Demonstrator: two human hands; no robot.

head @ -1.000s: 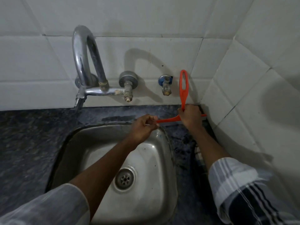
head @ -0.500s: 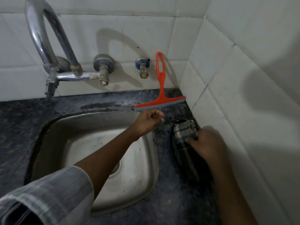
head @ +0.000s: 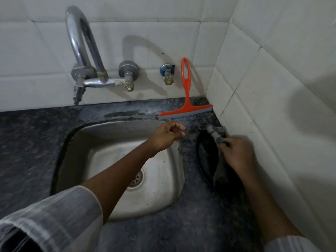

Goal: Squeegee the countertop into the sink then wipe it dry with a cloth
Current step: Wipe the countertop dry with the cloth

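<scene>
- Gripping a bunched grey checked cloth (head: 217, 135), the right hand (head: 236, 153) has its fingers curled round the fabric at the right of the sink, close to the side wall. Part of the cloth hangs below the hand, over a dark oval object (head: 205, 157) on the countertop that is too dim to identify.
- A second ago this same hand held the squeegee; half a second ago it had already let go and was reaching down onto the cloth. It has now closed on the cloth and looks to be lifting it.
- The change suggests the squeegee stage is over and the drying stage is starting. A wet streak (head: 125, 114) shows on the dark stone countertop (head: 27, 135) behind the sink (head: 116, 140).
- The orange squeegee (head: 186, 99) stands in the back right corner, touched by neither hand. Its long handle runs nearly upright, leaning against the back wall tiles, with the loop end pointing up. Its grey blade sits on the countertop, lying crosswise, with its right end touching or almost touching the side wall.
- The left hand (head: 168, 134) hovers over the sink's far right corner, just in front of the blade. Its fingers are loosely curled and hold nothing.
- A chrome tap (head: 81, 57) is mounted on the back wall, left of the squeegee.
</scene>
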